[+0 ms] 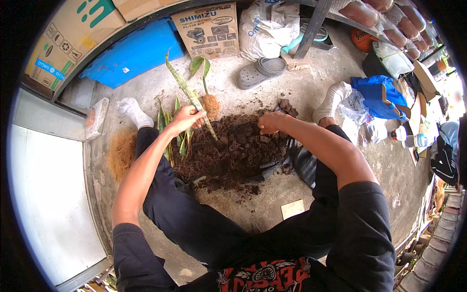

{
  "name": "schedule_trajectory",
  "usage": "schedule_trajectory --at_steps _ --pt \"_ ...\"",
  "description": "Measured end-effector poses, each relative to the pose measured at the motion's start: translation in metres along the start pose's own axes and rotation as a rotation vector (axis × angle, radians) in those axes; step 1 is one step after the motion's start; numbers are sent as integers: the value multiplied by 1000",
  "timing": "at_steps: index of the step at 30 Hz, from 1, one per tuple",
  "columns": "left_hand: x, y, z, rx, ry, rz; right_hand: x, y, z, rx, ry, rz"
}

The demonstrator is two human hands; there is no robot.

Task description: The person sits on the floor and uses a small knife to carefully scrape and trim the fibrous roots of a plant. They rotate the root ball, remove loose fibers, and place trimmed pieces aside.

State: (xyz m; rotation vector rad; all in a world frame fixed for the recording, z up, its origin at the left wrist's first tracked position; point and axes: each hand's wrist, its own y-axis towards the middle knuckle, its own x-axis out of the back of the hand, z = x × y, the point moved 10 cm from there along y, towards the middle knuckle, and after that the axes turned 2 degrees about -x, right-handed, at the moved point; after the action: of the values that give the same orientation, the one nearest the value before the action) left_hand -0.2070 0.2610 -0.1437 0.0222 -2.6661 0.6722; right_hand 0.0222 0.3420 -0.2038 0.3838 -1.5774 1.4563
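Note:
My left hand [186, 119] grips a long, mottled snake plant leaf [182, 83] near its lower end. The leaf slants over a heap of dark, root-filled soil [233, 149], its base tip just above the clods. At the heap's far right side is my right hand [271, 123], fingers curled down at the soil; whether anything is in them is hidden. Several more snake plant leaves [181, 141] stand or lean at the heap's left side. Behind it, a rounded brown fibre ball [210, 106] carries a small leafy shoot [204, 69]. Black plastic [305, 166] shows under the soil's right edge.
My socked feet [135, 111] flank the soil. A bundle of coconut fibre [121, 155] lies by my left leg. Beyond are a grey clog [261, 73], a blue bin [135, 54] and a Shimizu pump carton [206, 31]. Plastic bags [355, 109] lie right; a pale tile [292, 209] lies nearer.

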Motion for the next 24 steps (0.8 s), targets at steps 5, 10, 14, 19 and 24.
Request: schedule_trajectory --at_steps 5,10,14,19,24 --pt "-1 2 -8 -4 28 -2 -35 29 -27 60 283 263" --pt "0 -4 -4 21 30 -11 -9 26 -30 -20 674 192" --pt "1 -3 -2 14 16 -8 19 17 -39 -98 718 123" --pt "1 2 -1 32 31 -13 43 11 -64 -136 381 -295" --pt "2 3 2 22 24 -5 19 -1 -53 -179 -145 -26"
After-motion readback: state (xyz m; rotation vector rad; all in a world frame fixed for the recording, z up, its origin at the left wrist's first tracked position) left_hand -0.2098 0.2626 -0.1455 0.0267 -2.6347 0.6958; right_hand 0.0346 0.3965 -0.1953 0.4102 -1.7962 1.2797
